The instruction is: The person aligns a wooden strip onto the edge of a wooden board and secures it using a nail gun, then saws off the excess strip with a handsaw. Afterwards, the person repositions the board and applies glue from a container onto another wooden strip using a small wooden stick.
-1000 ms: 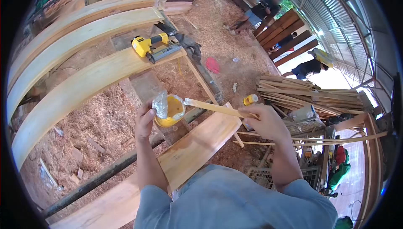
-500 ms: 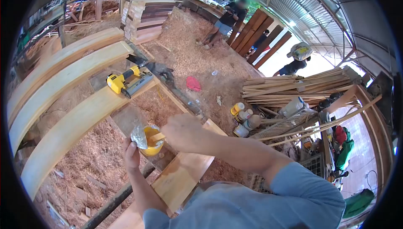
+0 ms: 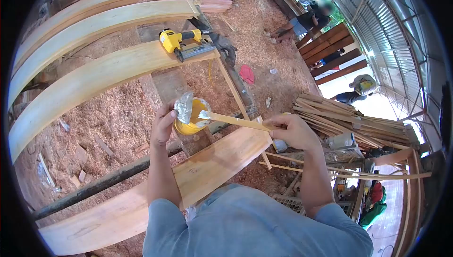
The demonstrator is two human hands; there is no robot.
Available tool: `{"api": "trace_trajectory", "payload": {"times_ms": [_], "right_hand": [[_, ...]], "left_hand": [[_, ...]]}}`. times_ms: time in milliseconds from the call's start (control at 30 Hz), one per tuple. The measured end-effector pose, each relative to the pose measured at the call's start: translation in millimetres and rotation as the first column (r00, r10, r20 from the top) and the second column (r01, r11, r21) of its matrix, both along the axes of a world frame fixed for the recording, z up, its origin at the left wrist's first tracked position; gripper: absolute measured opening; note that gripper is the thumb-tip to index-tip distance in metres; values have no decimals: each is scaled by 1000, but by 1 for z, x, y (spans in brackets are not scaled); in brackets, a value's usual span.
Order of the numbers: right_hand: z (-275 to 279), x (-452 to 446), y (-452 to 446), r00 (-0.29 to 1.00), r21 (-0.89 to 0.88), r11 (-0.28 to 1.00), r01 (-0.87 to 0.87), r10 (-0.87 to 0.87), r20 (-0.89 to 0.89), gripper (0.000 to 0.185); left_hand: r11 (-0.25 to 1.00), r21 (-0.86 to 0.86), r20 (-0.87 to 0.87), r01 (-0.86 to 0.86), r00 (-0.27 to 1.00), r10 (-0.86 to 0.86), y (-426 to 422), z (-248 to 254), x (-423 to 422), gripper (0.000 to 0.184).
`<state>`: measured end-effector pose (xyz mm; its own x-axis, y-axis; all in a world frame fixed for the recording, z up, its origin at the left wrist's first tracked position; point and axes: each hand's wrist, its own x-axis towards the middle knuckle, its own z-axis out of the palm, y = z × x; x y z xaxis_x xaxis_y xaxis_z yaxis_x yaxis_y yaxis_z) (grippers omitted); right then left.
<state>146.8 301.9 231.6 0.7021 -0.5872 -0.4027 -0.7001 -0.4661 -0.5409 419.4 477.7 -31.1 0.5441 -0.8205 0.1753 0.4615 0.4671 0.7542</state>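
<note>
A yellow tub [image 3: 191,128] with a pale-smeared rim and yellowish contents is in the middle of the head view. My left hand [image 3: 163,126] is closed on a crumpled, silvery clear plastic wrap [image 3: 184,107] at the tub's left side; whether its fingers also grip the tub is hidden. Between the fingers of my right hand [image 3: 296,133] is a flat wooden stick [image 3: 238,121], pointing left. White paste coats its far tip, which is at the tub's right rim. Below both hands lies a broad curved wooden board [image 3: 212,169].
A yellow nail gun [image 3: 177,40] rests on another curved board [image 3: 108,70]. A metal pipe [image 3: 113,179] crosses at lower left. Thin wood strips [image 3: 349,120] are piled at right. A person [image 3: 306,21] is at the back, and another carries a sack [image 3: 364,85]. Shavings cover the ground.
My right hand has drawn the stick out of the tub to the right, and white paste now shows on its tip. The view has turned, shifting the scene.
</note>
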Motion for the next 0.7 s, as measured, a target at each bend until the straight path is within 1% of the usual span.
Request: {"api": "trace_trajectory", "payload": {"times_ms": [33, 100, 167, 233, 300, 333, 367, 400, 500, 567, 633, 700], "right_hand": [[-2, -4, 2, 1000, 4, 1000, 9, -9, 6, 39], [-5, -5, 7, 998, -12, 999, 42, -43, -51, 40], [-12, -2, 13, 999, -25, 999, 39, -39, -16, 40], [-17, 3, 20, 999, -41, 999, 36, -35, 14, 40], [-17, 11, 28, 995, -223, 973, -63, 78, 60, 35], [-15, 15, 32, 995, -218, 974, -68, 80, 50, 35], [-13, 18, 36, 992, -267, 959, -93, 112, 56, 34], [-10, 21, 40, 988, -316, 942, -115, 142, 63, 33], [2, 23, 43, 990, -321, 940, -112, 132, 42, 31], [3, 18, 38, 990, -341, 933, -113, 135, 40, 30], [4, 17, 36, 989, -361, 925, -120, 143, 38, 29], [5, 17, 36, 986, -377, 913, -157, 168, -3, 27]], "left_hand": [[1000, 3, 4, -4, 1000, 4, 1, 0, 0, 72], [1000, -10, 21, 11, 1000, -11, 1, 2, 1, 73], [999, -27, 34, 22, 999, -21, 0, 4, 2, 74], [1000, -21, 14, -2, 1000, 3, 0, 0, 1, 72], [1000, -25, 31, -13, 999, 14, -1, -7, 4, 72], [999, -26, 49, -27, 998, 29, 0, -11, 4, 71], [999, -17, 38, -29, 999, 29, 1, -14, 2, 71], [1000, -18, 43, -24, 999, 25, 2, -6, 3, 70], [1000, -16, 39, -8, 999, 8, -1, -3, 2, 70], [998, -35, 21, -45, 999, 46, -1, 3, 0, 72], [999, -36, 25, -36, 999, 37, -3, -4, 1, 74], [999, -36, 30, -26, 999, 27, -1, -6, 2, 75]]}}
